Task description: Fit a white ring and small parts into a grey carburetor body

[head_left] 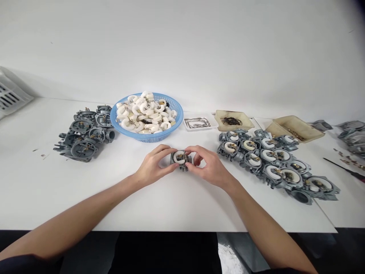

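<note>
A grey metal carburetor body (184,166) sits on the white table in front of me, its open bowl side facing up. Inside it lies a white C-shaped float (179,161), with small brass parts beside it. From the left, my left hand (154,163) grips the body between thumb and fingers. My right hand (208,165) pinches its right side the same way, fingertips at the rim near the float's hinge end. Whether the right fingertips also hold a small pin cannot be made out.
A blue basket (146,137) heaped with white floats stands behind. Carburetor bodies without floats (82,148) are grouped left; several with floats (273,171) are right. Behind are a white tray of gaskets (212,123), a bin of black rings (246,123), a brass-parts bin (310,131), and a screwdriver (342,167).
</note>
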The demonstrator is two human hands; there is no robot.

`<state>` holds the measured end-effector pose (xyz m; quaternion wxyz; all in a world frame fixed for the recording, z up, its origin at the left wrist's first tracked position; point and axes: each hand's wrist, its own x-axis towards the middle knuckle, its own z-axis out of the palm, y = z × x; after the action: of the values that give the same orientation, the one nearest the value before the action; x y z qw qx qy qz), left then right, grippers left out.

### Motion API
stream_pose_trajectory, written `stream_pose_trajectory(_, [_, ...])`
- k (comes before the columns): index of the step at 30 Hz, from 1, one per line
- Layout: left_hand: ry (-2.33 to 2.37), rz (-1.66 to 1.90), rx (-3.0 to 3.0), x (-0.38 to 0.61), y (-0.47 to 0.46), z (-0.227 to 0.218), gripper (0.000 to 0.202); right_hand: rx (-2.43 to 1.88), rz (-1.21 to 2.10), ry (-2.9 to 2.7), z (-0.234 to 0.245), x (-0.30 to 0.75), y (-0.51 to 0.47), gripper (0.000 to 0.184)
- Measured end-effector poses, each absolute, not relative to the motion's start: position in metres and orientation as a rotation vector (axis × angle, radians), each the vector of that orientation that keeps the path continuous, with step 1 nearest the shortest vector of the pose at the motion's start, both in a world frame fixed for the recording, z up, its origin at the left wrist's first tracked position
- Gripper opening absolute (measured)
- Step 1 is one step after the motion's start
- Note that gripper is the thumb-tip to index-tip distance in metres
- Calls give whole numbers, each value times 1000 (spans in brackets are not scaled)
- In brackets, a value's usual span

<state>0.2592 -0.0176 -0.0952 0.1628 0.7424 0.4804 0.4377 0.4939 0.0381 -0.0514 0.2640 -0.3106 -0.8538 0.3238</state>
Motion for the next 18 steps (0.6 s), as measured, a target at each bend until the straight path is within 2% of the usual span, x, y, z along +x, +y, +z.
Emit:
stream_pose_trajectory(11, [1388, 1166, 2134, 253, -15, -97, 33, -824, 868, -2307, -53, 493, 37, 38])
stream_pose_trajectory(18, [1395, 1066, 2097, 254, -18, -95, 40, -806, 842, -2304, -56, 493, 38, 43])
